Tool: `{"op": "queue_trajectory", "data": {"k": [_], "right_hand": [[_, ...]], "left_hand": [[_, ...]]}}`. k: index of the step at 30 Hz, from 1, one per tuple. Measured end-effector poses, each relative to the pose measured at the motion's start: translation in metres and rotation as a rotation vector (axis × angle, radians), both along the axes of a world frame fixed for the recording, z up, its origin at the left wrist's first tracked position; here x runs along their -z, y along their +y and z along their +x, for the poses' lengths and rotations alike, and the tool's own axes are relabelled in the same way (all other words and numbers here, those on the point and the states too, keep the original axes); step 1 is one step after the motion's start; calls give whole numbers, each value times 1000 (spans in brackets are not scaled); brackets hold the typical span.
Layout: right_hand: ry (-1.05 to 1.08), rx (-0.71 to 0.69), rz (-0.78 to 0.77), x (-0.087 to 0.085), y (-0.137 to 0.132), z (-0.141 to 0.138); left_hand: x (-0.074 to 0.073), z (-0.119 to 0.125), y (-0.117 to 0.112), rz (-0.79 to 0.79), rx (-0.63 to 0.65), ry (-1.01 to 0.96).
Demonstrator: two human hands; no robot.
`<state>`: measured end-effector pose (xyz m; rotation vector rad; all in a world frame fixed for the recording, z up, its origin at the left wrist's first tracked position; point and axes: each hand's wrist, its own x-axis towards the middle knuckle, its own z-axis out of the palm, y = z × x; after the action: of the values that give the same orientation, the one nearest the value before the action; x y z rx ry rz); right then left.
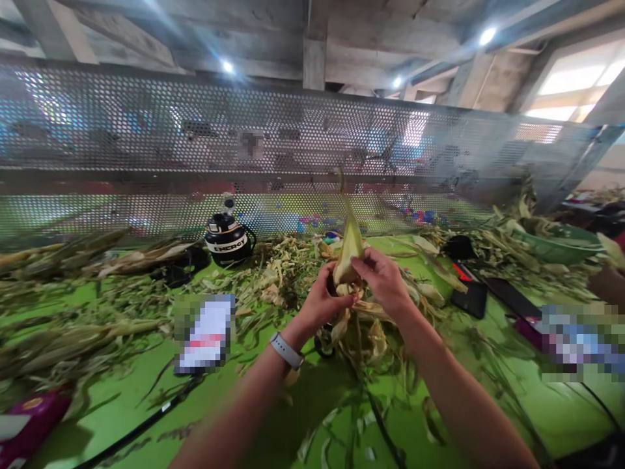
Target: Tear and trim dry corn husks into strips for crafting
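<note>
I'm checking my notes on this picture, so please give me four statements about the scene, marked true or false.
1. The left hand and right hand both touch the pale yellow-green pointed husk. True.
2. The pale wristband is on the right wrist. False: it is on the left.
3. The round black bottle lettered ENERGY stands in front of the perforated grey metal screen. True.
4. The flat tabletop is bright red. False: it is bright green.

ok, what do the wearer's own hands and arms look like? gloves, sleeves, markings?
No gloves on the left hand or right hand; no sleeves show on either forearm. The left wrist wears a pale grey strap with small dark holes; the right wrist is bare.
</note>
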<state>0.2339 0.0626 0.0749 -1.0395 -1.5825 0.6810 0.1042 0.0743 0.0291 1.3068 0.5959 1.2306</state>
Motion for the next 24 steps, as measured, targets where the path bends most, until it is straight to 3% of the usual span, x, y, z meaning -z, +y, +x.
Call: {"op": "queue_trajectory", "data": {"k": [4, 6, 10, 14, 19, 24], "right_hand": [[-129, -192, -67, 3, 1, 1], [-248, -215, -85, 2, 0, 1], [-333, -74, -53, 4, -1, -1], [-353, 39, 113, 9, 0, -5], [-304, 27, 193, 16, 3, -6], [-195, 6, 166, 15, 1, -7]], "left_hand": [[2, 0, 1, -42, -60, 34], [2, -1, 0, -33, -50, 67], [4, 0, 1, -70, -73, 82], [8, 3, 3, -256, -97, -83], [9, -1, 1, -327, 130, -113], [10, -3, -2, -397, 150, -50]]}}
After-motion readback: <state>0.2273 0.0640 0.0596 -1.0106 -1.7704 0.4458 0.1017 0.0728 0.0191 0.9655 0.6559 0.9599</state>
